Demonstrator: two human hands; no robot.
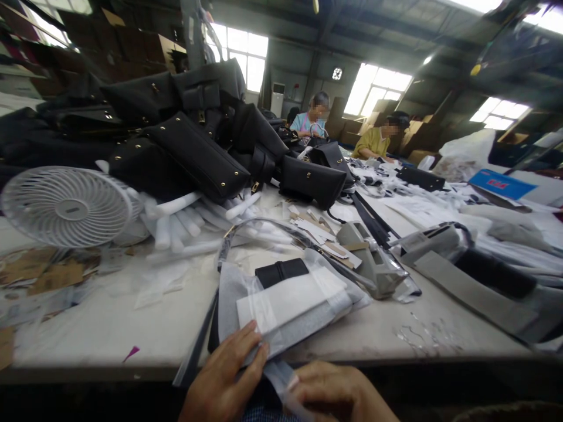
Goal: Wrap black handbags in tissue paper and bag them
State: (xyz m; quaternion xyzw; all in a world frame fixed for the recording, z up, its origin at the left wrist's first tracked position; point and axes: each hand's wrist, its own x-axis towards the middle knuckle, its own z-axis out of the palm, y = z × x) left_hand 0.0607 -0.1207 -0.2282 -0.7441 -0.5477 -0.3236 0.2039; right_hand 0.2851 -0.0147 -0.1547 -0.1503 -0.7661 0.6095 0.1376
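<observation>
A black handbag (281,271) lies in front of me, partly covered by white translucent wrapping (308,328) with a white sheet on top. A strap in clear film (224,252) arches up behind it. My left hand (229,372) rests at the near left corner of the wrapped bag, its fingers stretched out over the wrapping. Lower right of it, my right hand (338,387) is closed, pinching a strip of translucent plastic film (281,378) that hangs over the table's near edge. The palm side of both hands is hidden.
Black handbags (197,152) are heaped at the back left, above white padding rolls (176,228). A white fan (73,205) stands left. Grey bags (475,287) lie right, beside cardboard strips (321,234). Two people (312,120) work across the white table (145,334).
</observation>
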